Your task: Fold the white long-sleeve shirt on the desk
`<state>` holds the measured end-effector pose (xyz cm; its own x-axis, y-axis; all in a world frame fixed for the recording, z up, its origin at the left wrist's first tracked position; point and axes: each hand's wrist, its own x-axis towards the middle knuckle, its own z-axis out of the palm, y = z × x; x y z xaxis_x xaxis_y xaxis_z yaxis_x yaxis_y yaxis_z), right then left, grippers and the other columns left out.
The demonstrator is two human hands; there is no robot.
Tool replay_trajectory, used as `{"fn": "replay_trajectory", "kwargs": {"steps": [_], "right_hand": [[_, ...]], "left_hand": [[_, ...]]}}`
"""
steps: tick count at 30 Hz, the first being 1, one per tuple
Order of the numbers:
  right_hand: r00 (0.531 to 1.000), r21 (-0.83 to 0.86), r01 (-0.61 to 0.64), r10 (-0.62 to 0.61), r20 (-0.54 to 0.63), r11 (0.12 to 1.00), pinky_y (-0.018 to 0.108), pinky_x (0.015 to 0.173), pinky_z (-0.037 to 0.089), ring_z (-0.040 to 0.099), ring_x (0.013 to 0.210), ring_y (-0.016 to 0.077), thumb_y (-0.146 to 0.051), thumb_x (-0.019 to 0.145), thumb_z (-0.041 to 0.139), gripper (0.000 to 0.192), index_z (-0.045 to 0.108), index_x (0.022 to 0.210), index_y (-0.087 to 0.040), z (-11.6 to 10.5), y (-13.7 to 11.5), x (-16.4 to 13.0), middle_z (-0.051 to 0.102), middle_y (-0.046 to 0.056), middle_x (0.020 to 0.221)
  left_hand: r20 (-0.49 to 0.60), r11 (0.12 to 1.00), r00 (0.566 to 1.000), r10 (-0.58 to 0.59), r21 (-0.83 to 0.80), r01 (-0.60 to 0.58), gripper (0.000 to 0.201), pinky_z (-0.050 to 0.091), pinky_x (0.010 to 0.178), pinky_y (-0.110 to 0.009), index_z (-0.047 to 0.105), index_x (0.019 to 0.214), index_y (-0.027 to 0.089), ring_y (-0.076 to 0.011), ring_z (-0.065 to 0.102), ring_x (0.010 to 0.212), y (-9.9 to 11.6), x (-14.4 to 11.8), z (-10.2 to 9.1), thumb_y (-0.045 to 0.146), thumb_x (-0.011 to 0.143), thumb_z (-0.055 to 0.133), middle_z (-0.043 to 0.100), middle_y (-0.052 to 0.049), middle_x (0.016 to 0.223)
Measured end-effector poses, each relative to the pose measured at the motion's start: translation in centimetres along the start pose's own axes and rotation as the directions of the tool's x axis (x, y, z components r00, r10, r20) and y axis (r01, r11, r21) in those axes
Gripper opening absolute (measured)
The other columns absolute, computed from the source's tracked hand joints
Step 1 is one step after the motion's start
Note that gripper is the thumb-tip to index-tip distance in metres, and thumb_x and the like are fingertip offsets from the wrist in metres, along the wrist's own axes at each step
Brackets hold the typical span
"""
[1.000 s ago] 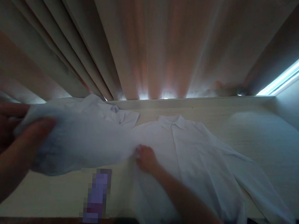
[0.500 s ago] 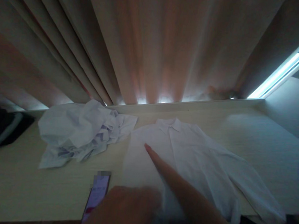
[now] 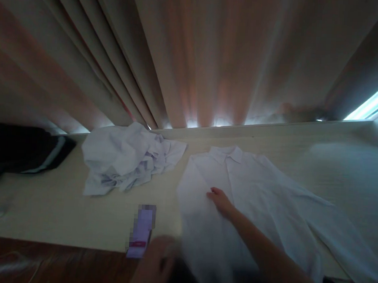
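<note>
1. Your right hand (image 3: 220,199) lies on the white shirt (image 3: 252,204), fingers loosely spread and flat on the cloth, near the left front panel just below the collar; it grips nothing; your forearm runs in from the near right corner across the lower part of the shirt.
2. Your left hand (image 3: 155,262) sits at the near edge of the view, blurred and dark, at the shirt's near left hem; it touches or is just beside the cloth there; I cannot tell whether it is open or closed on the fabric.
3. The white shirt is spread front-up on the pale table (image 3: 61,211), right of centre; its collar (image 3: 226,154) points to the far side, toward the curtain; one sleeve trails off to the near right.
4. A crumpled white garment (image 3: 127,161) lies in a heap to the left of the shirt, near the far edge of the table; it is apart from both hands.
5. A phone (image 3: 141,232) lies on the near edge of the table, between the heap and the shirt, just beside your left hand.
6. A dark garment (image 3: 24,149) rests at the far left end of the table; folded curtains (image 3: 196,53) hang behind the table, with light showing under them.
</note>
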<state>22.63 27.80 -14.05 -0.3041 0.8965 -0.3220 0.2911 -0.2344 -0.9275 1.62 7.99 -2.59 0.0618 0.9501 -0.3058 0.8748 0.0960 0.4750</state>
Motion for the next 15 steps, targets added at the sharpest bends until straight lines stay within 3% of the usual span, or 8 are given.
{"fn": "replay_trajectory", "kwargs": {"steps": [1, 3, 6, 10, 15], "right_hand": [[1.0, -0.017, -0.009, 0.009, -0.008, 1.0, 0.027, 0.062, 0.047, 0.063, 0.071, 0.0176, -0.03, 0.079, 0.043, 0.027, 0.062, 0.091, -0.014, -0.2, 0.4, -0.1, 0.069, 0.007, 0.083], [0.999, -0.07, -0.025, 0.023, -0.038, 0.997, 0.028, 0.063, 0.045, 0.062, 0.071, 0.0181, -0.027, 0.077, 0.044, 0.024, 0.063, 0.085, -0.014, -0.4, 1.1, -0.1, 0.068, 0.007, 0.08], [0.995, -0.173, -0.046, 0.031, -0.09, 0.984, 0.029, 0.067, 0.043, 0.06, 0.074, 0.0189, -0.024, 0.077, 0.044, 0.021, 0.062, 0.08, -0.014, -0.6, 2.1, 0.0, 0.066, 0.007, 0.079], [0.993, -0.306, -0.061, 0.025, -0.118, 0.95, 0.029, 0.073, 0.041, 0.058, 0.08, 0.0192, -0.021, 0.079, 0.043, 0.021, 0.063, 0.082, -0.015, -0.7, 2.7, 0.4, 0.066, 0.008, 0.084], [0.994, -0.409, -0.054, 0.012, -0.104, 0.911, 0.027, 0.073, 0.04, 0.057, 0.081, 0.0175, -0.019, 0.08, 0.043, 0.021, 0.063, 0.086, -0.015, -0.6, 2.8, 0.4, 0.066, 0.007, 0.086]], "left_hand": [[-0.086, 0.993, 0.992, -0.097, 0.055, 0.102, 0.036, 0.045, 0.093, -0.039, 0.059, 0.113, 0.028, -0.0258, 0.052, 0.112, -1.9, 0.5, -0.1, 0.04, 0.083, 0.043, 0.062, -0.006, 0.114], [-0.241, 0.941, 0.935, -0.261, 0.152, 0.302, 0.04, 0.045, 0.093, -0.037, 0.057, 0.116, 0.025, -0.0276, 0.051, 0.114, -5.3, 1.3, -0.2, 0.039, 0.081, 0.044, 0.061, -0.008, 0.114], [-0.33, 0.878, 0.878, -0.347, 0.215, 0.427, 0.042, 0.045, 0.09, -0.037, 0.056, 0.116, 0.023, -0.0307, 0.049, 0.116, -8.7, 1.9, 0.1, 0.04, 0.079, 0.046, 0.06, -0.009, 0.115], [-0.302, 0.859, 0.881, -0.364, 0.258, 0.443, 0.041, 0.044, 0.087, -0.036, 0.054, 0.117, 0.025, -0.0313, 0.048, 0.116, -10.2, 2.5, 0.8, 0.039, 0.079, 0.047, 0.059, -0.009, 0.116], [-0.275, 0.85, 0.867, -0.417, 0.221, 0.479, 0.038, 0.042, 0.09, -0.037, 0.055, 0.114, 0.023, -0.0284, 0.048, 0.116, -10.4, 3.3, 0.9, 0.038, 0.082, 0.039, 0.058, -0.009, 0.116]]}}
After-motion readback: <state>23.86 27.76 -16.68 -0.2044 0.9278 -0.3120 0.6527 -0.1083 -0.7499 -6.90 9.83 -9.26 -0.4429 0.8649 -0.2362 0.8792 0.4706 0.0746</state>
